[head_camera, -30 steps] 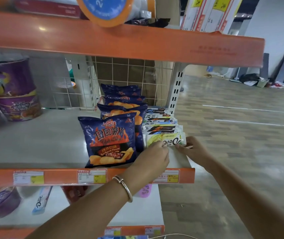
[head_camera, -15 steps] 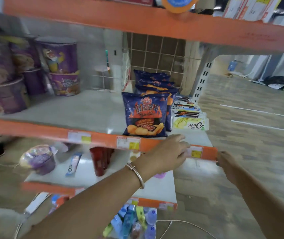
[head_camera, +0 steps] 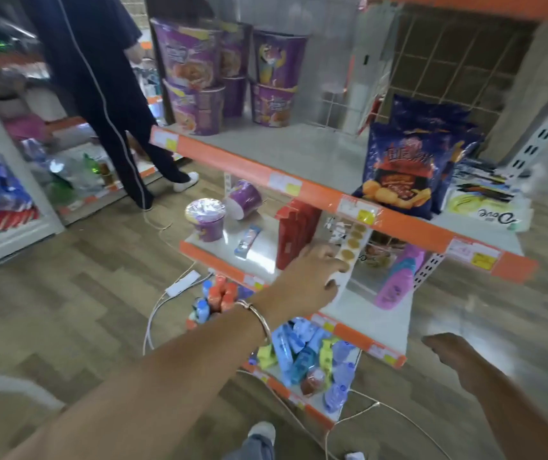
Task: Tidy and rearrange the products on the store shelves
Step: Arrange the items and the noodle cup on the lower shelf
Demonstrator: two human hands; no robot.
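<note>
Head view: nearest you, your right hand hangs in the air off the shelf's right end, blurred, touching nothing; its grip looks loose and open, fingers pointing left. Below it, bottles lie in a jumble on the bottom shelf, and white cables trail over the wooden floor.

Your left hand, with a bangle at the wrist, reaches in over the middle shelf. Its fingers rest on the white biscuit pack, which leans tilted under the orange rail; whether the grip has closed round it, you cannot tell. Just left of the pack stands a row of red boxes. To the right a pink bottle leans. Further left on the same shelf sit a small bar, an upright purple cup and a second cup tipped on its side.

On the upper shelf the blue chip bags stand in a row running back, with the Dove pack lying flat beside them on the right. Well apart, at the far left, purple noodle tubs are stacked two high.

Beyond the shelf's left end a person in dark trousers stands in the aisle.
</note>
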